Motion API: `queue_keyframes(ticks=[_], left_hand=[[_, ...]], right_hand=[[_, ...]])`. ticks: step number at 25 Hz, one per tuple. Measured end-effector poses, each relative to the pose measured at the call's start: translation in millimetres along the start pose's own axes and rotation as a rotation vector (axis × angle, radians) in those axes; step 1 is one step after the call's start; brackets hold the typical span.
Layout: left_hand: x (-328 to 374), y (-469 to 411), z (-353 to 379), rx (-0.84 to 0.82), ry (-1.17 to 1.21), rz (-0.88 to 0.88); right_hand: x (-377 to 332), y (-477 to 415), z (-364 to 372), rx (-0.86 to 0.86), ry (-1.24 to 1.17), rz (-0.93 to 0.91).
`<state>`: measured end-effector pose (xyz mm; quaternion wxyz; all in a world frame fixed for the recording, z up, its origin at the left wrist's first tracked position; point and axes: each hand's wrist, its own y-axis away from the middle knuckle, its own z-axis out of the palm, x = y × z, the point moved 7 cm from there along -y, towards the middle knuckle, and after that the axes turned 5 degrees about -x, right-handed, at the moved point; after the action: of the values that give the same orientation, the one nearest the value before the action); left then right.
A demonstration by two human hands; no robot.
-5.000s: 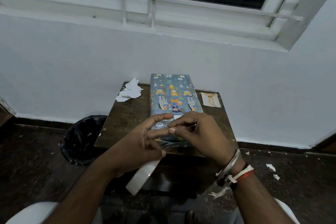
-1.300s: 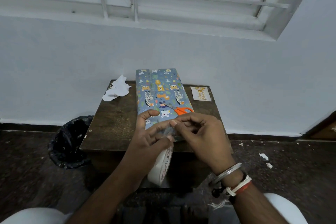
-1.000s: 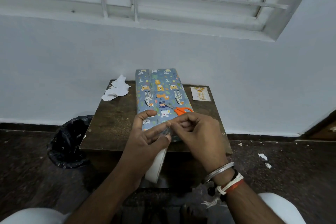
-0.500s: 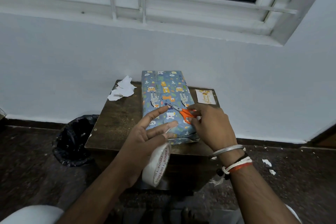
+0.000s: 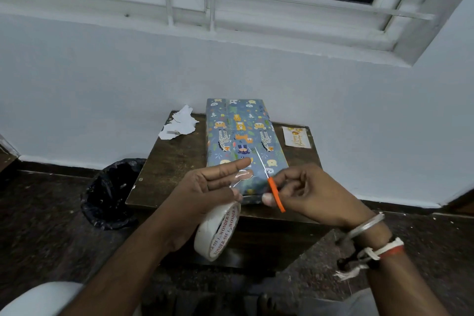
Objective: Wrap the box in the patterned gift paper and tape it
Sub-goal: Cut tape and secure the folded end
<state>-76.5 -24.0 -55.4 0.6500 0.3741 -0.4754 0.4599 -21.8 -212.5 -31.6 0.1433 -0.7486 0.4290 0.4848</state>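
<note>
Right hand [image 5: 315,192] tight around scissors [image 5: 275,194], left hand [image 5: 200,192] around tape roll [image 5: 218,231], both above wrapped box [image 5: 238,133] near edge, table [image 5: 174,161] front.

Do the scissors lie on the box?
No, the right hand grips the scissors by their orange handle at the near end of the box, while the left hand holds the tape roll.

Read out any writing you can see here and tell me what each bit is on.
"WONDER-555": red print repeated round the inner ring of the tape roll.
Gold script on the small card on the table: too blurred to read.
No text visible on the wrapped box or scissors.
</note>
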Motion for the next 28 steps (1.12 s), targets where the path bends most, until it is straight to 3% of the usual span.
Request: queue_keyframes(ticks=[3, 8, 28], left_hand=[[-3, -2, -5, 0.019, -0.019, -0.011], [-1, -3, -2, 0.014, -0.067, -0.047], [0, -1, 9, -0.065, -0.17, -0.127]], right_hand=[[-4, 16, 18, -0.323, -0.075, -0.047], [-14, 23, 24, -0.486, -0.134, -0.062], [-10, 22, 29, -0.514, -0.08, -0.046]])
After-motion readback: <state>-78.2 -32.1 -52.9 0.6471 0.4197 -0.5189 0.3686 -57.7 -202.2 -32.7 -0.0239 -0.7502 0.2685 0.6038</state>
